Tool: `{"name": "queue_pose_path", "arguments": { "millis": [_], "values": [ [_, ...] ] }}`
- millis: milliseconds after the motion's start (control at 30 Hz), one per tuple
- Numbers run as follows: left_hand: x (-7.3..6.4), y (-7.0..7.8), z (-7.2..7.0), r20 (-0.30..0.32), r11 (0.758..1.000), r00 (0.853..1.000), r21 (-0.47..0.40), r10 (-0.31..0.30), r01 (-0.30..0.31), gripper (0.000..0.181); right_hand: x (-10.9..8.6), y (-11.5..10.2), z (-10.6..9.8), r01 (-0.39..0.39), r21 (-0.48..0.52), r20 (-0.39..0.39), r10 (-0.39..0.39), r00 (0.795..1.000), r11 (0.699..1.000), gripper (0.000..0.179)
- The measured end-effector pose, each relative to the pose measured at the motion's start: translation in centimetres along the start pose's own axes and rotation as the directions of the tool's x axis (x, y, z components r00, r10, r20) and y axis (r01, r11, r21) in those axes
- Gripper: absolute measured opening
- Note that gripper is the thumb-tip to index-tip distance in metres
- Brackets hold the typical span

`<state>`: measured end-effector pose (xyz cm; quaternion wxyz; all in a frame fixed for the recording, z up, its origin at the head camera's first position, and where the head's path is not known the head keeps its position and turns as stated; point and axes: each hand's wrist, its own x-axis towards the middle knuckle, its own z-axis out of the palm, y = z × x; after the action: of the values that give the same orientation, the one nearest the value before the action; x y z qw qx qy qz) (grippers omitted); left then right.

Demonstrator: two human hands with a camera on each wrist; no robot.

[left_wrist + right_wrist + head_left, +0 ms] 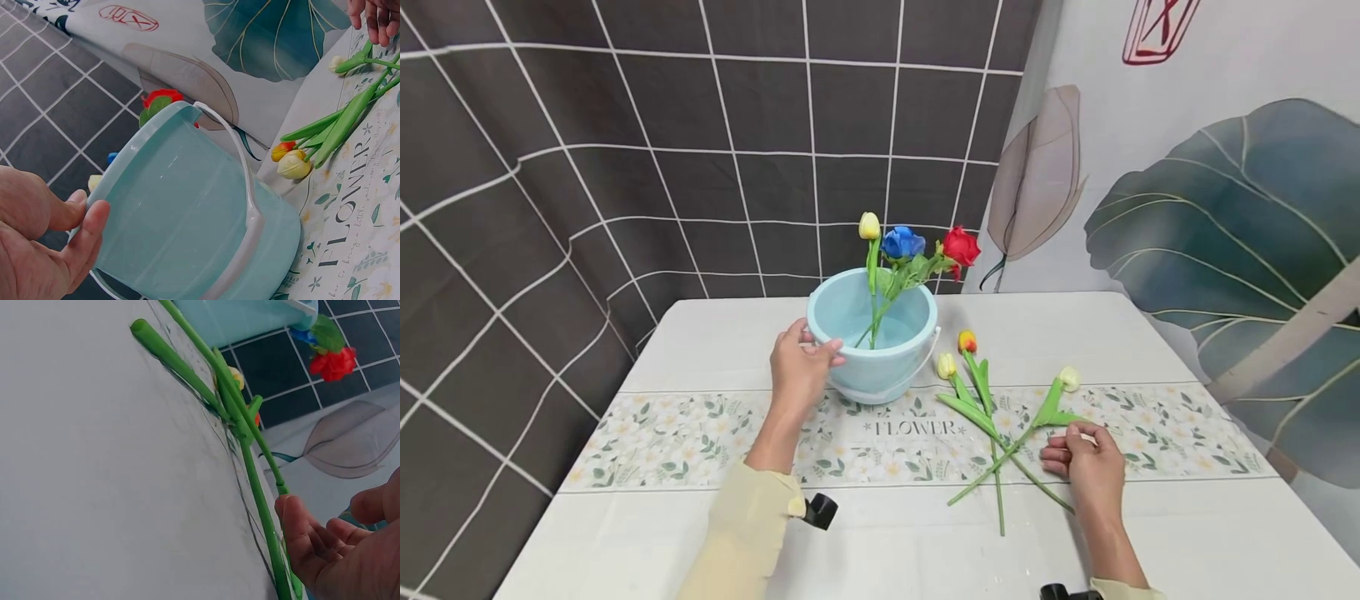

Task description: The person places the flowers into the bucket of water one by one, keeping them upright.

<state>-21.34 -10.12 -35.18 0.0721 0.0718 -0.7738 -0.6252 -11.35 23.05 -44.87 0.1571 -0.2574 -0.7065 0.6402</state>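
A light blue bucket stands on the table, holding a yellow tulip, a blue rose and a red rose. My left hand grips the left side of its rim, as the left wrist view also shows. Three tulips lie crossed to the right: an orange one, a pale yellow one and a white one. Close by the white tulip's leaves, my right hand has loosely bent fingers. In the right wrist view its fingertips are right at a green stem.
The white table carries a floral printed band with the word FLOWER. Behind stands a dark wall covering with white grid lines. A leaf-patterned curtain hangs at the right. The bucket's white handle hangs down its side.
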Motion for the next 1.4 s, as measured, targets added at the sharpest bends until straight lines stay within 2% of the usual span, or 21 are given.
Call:
{"name": "queue_pose_path", "arguments": {
  "millis": [433,733,967,1400],
  "values": [
    [-0.2,0.2,-0.1,0.017,1.0,1.0,-0.008,-0.001,0.001,0.063,0.0,0.4,1.5,0.013,-0.01,0.048,-0.012,0.999,1.0,0.035],
    [-0.1,0.0,-0.1,0.007,1.0,1.0,-0.014,0.025,-0.025,0.061,0.0,-0.1,1.9,-0.035,-0.004,0.087,0.036,0.996,0.999,0.034],
    [-0.2,0.1,-0.2,0.017,1.0,1.0,-0.02,0.022,-0.022,0.061,0.0,-0.2,2.0,-0.052,0.001,0.108,0.052,0.993,0.999,0.033],
    [-0.2,0.2,-0.3,0.016,1.0,1.0,0.005,0.015,-0.015,0.062,0.2,-0.5,2.3,-0.052,-0.031,0.1,0.054,0.993,0.998,0.036]
  ]
}}
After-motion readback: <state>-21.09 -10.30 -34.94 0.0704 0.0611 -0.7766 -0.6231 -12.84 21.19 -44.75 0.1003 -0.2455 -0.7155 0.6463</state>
